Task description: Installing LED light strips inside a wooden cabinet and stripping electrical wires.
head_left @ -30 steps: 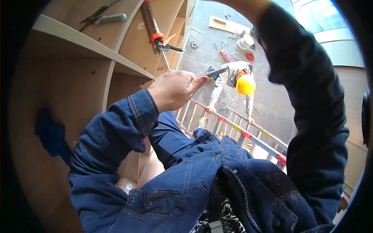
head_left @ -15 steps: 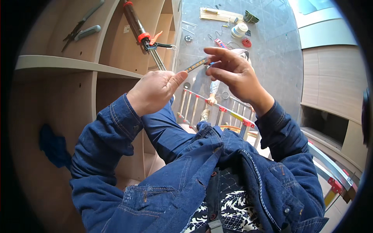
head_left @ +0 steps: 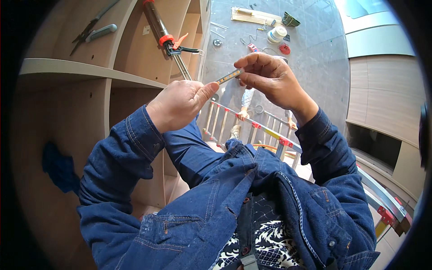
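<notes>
A short, narrow strip with a row of yellow segments, which looks like an LED light strip (head_left: 229,76), slants up to the right between my hands. My left hand (head_left: 176,105) is closed round its lower end, thumb on top; the rest of the strip is hidden in that fist. At the strip's upper end my right hand (head_left: 275,83) pinches with thumb and fingertips, the other fingers curled. A caulking gun (head_left: 167,40) with red rings and an orange lever leans in the shelving beyond my left hand.
Shelving (head_left: 67,67) stands on my left, holding grey-handled cutting tools (head_left: 101,33) and a blue cloth (head_left: 60,168). Below is a ladder (head_left: 270,135) with red joints, gripped by another person's hand (head_left: 243,115). A white bucket (head_left: 276,35) and boards (head_left: 254,16) lie on the floor.
My right hand's fingers have closed onto the strip's upper end. My left hand has barely moved. Below, the other person's second hand has come into view at the ladder.
</notes>
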Tool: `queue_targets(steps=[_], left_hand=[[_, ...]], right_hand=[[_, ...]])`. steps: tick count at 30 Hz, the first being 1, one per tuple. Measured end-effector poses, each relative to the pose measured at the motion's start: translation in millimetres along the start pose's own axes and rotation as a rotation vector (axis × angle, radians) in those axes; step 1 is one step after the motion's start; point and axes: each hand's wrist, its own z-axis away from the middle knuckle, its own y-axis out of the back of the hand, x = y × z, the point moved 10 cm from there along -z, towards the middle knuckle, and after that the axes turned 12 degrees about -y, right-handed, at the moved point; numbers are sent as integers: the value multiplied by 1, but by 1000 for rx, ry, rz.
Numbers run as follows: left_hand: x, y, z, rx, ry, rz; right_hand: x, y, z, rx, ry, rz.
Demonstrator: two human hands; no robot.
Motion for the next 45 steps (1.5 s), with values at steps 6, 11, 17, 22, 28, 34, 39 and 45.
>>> queue_targets(steps=[6,11,17,22,28,34,39,45], left_hand=[[0,-1,-1,7,-45,-15],[-4,-2,-4,14,-31,87],[-3,1,-3,45,-45,62],[-2,8,-2,127,-69,23],[-2,17,-2,196,-63,5],[-6,11,1,104,53,49],[-7,3,1,15,49,13],[-3,2,0,-38,-10,-69]], right_hand=[[-2,-6,0,-57,-30,-73],[4,4,3,32,21,-169],[6,-6,2,5,-23,-183],[9,-32,-4,-53,-93,-236],[0,-36,-17,35,-60,-391],[-8,5,-18,212,5,-509],[-9,78,-1,370,46,-536],[8,180,44,638,71,-619]])
